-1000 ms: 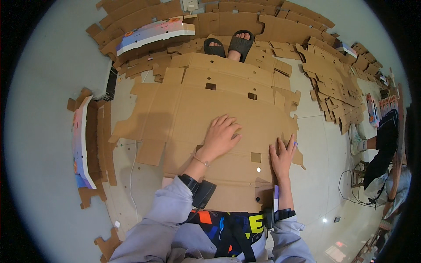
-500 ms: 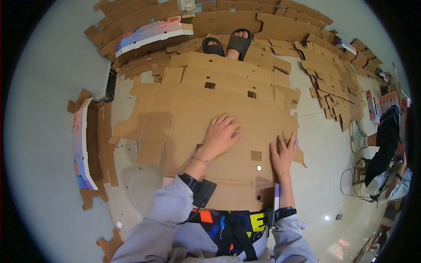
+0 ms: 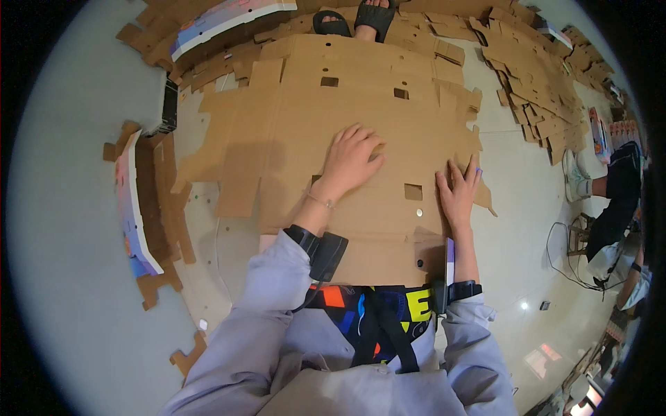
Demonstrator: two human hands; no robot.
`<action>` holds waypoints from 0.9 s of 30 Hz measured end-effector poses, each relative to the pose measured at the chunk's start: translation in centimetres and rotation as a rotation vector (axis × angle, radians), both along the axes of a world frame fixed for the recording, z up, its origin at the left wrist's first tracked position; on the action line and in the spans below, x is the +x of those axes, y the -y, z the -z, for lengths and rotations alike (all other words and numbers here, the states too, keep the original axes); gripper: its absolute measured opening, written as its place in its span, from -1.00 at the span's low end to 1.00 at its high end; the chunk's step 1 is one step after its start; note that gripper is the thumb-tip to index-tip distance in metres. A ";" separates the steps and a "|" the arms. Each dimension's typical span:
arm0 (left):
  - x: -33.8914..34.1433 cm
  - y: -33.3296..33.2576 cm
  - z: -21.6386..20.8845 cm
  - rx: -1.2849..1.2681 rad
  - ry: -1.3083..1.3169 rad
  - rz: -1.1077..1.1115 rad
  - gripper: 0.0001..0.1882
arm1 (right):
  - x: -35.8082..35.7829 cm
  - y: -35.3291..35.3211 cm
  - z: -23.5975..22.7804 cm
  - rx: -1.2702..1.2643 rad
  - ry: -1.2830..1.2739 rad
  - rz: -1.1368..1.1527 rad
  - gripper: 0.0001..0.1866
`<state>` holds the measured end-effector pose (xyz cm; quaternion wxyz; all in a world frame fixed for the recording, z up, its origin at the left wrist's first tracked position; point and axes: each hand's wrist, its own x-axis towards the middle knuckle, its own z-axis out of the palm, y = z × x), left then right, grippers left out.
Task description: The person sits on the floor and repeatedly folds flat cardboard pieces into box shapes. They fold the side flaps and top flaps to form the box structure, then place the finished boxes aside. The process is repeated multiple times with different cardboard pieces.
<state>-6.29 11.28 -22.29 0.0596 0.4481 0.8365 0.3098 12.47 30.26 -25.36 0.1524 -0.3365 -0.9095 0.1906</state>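
Note:
A large flat sheet of brown cardboard (image 3: pixel 298 152), die-cut with flaps and small holes, stretches from my lap away across the middle of the head view. On its upper face rests my left hand (image 3: pixel 352 159), palm down, the fingers slightly bent and loosely apart. My right hand (image 3: pixel 459 194) lies along the sheet's right side with fingers spread, reaching toward the notched edge flaps. Neither hand is wrapped around anything. A square cut-out (image 3: pixel 413 191) and a small white round spot (image 3: pixel 419 213) show between the two hands.
Stacks of cut cardboard (image 3: pixel 534 76) cover the floor at the far right. Printed open cartons stand at the left (image 3: pixel 128 208) and far left (image 3: pixel 229 21). Sandalled feet (image 3: pixel 374 17) are beyond the sheet. Another person's leg (image 3: pixel 610 187) and a black cable (image 3: pixel 555 256) are at right.
The whole scene sits higher in the picture, with more of my torso showing. Both hands stay at about the same places on the cardboard.

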 end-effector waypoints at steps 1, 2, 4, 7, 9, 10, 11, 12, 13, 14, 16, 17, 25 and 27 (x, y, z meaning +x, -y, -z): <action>0.0 0.0 0.2 0.008 0.006 0.002 -0.66 | 0.0 0.0 0.1 -0.007 0.006 0.002 -0.48; 0.1 0.1 0.4 0.001 0.011 0.003 -0.66 | 0.1 0.0 0.2 -0.006 0.009 0.002 -0.48; 0.3 0.1 0.4 -0.015 -0.019 -0.010 -0.66 | 0.1 0.1 0.2 -0.006 0.013 0.001 -0.48; 0.3 0.3 0.1 -0.036 -0.002 -0.004 -0.66 | 0.2 0.3 0.1 -0.051 0.007 0.022 -0.47; 0.2 0.4 0.1 -0.037 -0.007 -0.003 -0.66 | 0.2 0.3 0.0 -0.019 0.020 0.005 -0.48; 0.2 0.4 0.1 -0.037 -0.009 -0.003 -0.66 | 0.1 0.3 0.0 -0.020 0.019 0.004 -0.48; 0.2 0.4 0.0 -0.038 -0.010 -0.003 -0.66 | 0.1 0.3 -0.2 -0.032 0.022 0.009 -0.48; 0.2 0.4 0.0 -0.034 -0.008 -0.004 -0.66 | 0.1 0.4 -0.3 -0.045 0.025 0.014 -0.49; 0.3 0.4 0.1 -0.031 -0.004 -0.004 -0.66 | 0.1 0.4 -0.3 -0.045 0.028 0.014 -0.49; 0.3 0.3 0.2 -0.032 -0.001 -0.004 -0.66 | 0.1 0.4 -0.4 -0.054 0.027 0.021 -0.49; 0.2 0.2 0.3 -0.023 -0.012 0.001 -0.66 | 0.0 0.3 -0.3 -0.064 0.028 0.026 -0.49; 0.2 0.3 0.3 -0.024 -0.010 -0.001 -0.66 | 0.1 0.2 -0.1 -0.043 0.019 0.015 -0.49; 0.2 0.2 0.2 -0.025 -0.010 0.002 -0.67 | 0.2 -0.1 0.0 -0.006 0.014 -0.006 -0.50; 0.2 0.3 0.0 -0.032 -0.012 -0.002 -0.67 | 0.1 -0.1 0.0 0.002 0.017 -0.012 -0.50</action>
